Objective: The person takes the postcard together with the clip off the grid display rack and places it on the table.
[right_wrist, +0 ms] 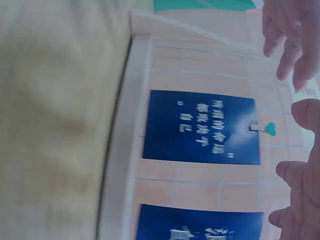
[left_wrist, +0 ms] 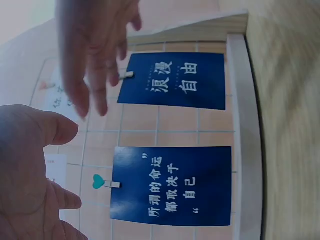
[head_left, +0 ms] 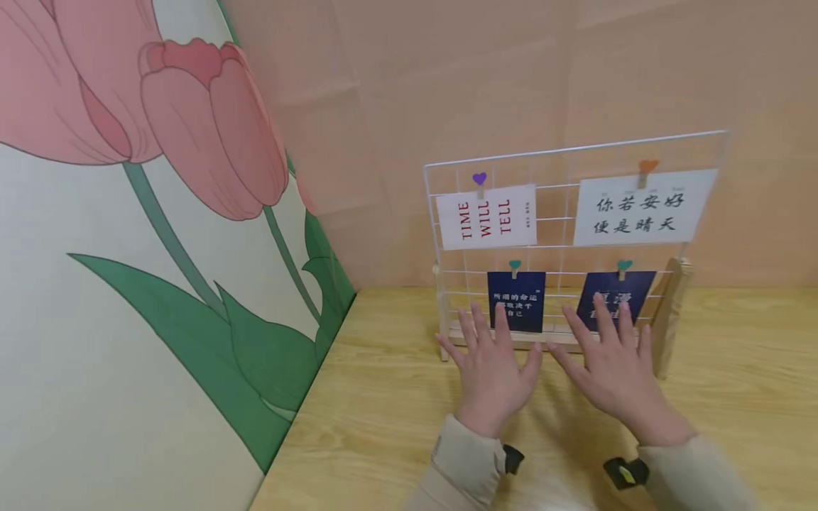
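Two hands, left hand and right hand, hover with fingers spread, released, before the wire grid.

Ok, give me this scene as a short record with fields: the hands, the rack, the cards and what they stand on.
left hand: left hand open, fingers spread, in front of the lower left navy card
right hand: right hand open, fingers spread, partly covering the lower right navy card
rack: white wire grid in a wooden stand, upright
upper cards: TIME WILL TELL card on the left, white Chinese-text card on the right
clips: heart-topped pegs, purple, orange, two teal
surface: wooden table
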`<state>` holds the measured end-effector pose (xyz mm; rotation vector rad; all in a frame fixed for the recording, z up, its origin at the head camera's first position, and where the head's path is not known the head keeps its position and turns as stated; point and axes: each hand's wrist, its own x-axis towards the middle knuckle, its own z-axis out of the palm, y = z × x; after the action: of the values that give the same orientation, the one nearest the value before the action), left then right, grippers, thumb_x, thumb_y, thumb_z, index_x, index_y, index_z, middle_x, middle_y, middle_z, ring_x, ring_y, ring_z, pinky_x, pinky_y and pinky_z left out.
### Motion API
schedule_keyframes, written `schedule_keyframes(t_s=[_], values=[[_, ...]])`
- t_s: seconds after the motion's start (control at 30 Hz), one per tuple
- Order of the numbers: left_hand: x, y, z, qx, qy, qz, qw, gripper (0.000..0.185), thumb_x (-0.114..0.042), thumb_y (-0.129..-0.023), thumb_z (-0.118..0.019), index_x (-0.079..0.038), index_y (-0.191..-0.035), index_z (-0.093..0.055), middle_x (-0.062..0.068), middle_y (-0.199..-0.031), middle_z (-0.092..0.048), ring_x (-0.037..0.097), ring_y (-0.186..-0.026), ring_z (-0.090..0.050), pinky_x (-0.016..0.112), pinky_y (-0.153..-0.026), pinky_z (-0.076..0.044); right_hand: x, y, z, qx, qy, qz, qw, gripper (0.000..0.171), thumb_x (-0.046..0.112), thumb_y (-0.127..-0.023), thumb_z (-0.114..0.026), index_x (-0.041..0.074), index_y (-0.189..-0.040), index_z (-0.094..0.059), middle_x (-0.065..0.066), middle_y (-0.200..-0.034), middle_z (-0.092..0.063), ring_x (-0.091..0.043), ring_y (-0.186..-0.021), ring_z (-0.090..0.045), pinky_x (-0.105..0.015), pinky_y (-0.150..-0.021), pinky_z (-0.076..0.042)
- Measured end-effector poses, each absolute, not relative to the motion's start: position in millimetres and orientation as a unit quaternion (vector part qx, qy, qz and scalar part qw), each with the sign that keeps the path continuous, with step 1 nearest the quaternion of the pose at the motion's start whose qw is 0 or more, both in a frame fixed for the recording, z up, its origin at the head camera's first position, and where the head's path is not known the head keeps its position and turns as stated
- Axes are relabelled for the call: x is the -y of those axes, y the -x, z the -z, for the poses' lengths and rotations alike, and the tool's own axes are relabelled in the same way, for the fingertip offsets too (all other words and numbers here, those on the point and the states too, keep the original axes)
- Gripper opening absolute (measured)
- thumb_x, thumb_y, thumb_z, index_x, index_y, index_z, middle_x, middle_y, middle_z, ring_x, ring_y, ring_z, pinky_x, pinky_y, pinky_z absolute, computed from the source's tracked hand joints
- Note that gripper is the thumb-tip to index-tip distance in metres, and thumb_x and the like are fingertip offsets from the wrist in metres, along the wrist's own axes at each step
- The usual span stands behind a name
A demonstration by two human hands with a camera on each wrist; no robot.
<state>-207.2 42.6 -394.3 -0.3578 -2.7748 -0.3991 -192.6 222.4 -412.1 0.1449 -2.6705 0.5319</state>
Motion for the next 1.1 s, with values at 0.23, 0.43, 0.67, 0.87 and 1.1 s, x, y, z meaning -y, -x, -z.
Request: schedule_keyframes(t_s=[0.23, 0.43, 0.67, 0.87, 1.1], values=[[-39, 217, 381, 0.969, 0.119, 0.122, 0.176, 0.080, -0.066, -0.103, -0.038, -0.018, -0.165, -0.026, 0.021, -0.168, -0.021, 0.043, -0.155, -0.008, 0.080, -0.110, -0.008, -218, 200, 386, 0.960, -0.063, -0.189, 0.196, 0.076, 0.059, -0.105, -0.046, 0.013, -0.163, -0.029, -0.032, -0.166, -0.002, -0.059, -0.148, 0.010, -0.078, -0.108, 0.010], [-34, 225, 371, 0.967, 0.116, 0.123, 0.190, 0.080, -0.066, -0.103, -0.037, -0.017, -0.166, -0.025, 0.021, -0.168, -0.017, 0.044, -0.154, -0.010, 0.080, -0.109, -0.013, -213, 206, 372, 0.960, -0.071, -0.187, 0.194, 0.077, 0.059, -0.105, -0.044, 0.014, -0.165, -0.026, -0.031, -0.167, 0.000, -0.055, -0.149, 0.014, -0.075, -0.111, 0.011], [-28, 231, 359, 0.965, 0.110, 0.126, 0.203, 0.079, -0.064, -0.104, -0.040, -0.018, -0.166, -0.023, 0.022, -0.168, -0.019, 0.042, -0.155, -0.010, 0.081, -0.108, -0.015, -205, 211, 359, 0.964, -0.083, -0.170, 0.188, 0.078, 0.061, -0.105, -0.042, 0.013, -0.164, -0.027, -0.029, -0.168, 0.002, -0.053, -0.150, 0.014, -0.073, -0.114, 0.007], [-24, 237, 346, 0.962, 0.112, 0.119, 0.218, 0.080, -0.064, -0.104, -0.038, -0.017, -0.166, -0.020, 0.023, -0.168, -0.016, 0.043, -0.155, -0.008, 0.079, -0.110, -0.015, -199, 215, 343, 0.962, -0.098, -0.160, 0.199, 0.077, 0.060, -0.105, -0.044, 0.013, -0.164, -0.029, -0.026, -0.169, 0.003, -0.049, -0.151, 0.018, -0.072, -0.114, 0.009], [-15, 249, 334, 0.958, 0.115, 0.137, 0.224, 0.079, -0.060, -0.105, -0.043, -0.015, -0.166, -0.021, 0.026, -0.167, -0.017, 0.043, -0.154, -0.012, 0.071, -0.115, -0.017, -197, 221, 317, 0.959, -0.114, -0.140, 0.217, 0.074, 0.058, -0.106, -0.043, 0.013, -0.163, -0.030, -0.027, -0.169, 0.002, -0.050, -0.151, 0.015, -0.077, -0.112, 0.003]])
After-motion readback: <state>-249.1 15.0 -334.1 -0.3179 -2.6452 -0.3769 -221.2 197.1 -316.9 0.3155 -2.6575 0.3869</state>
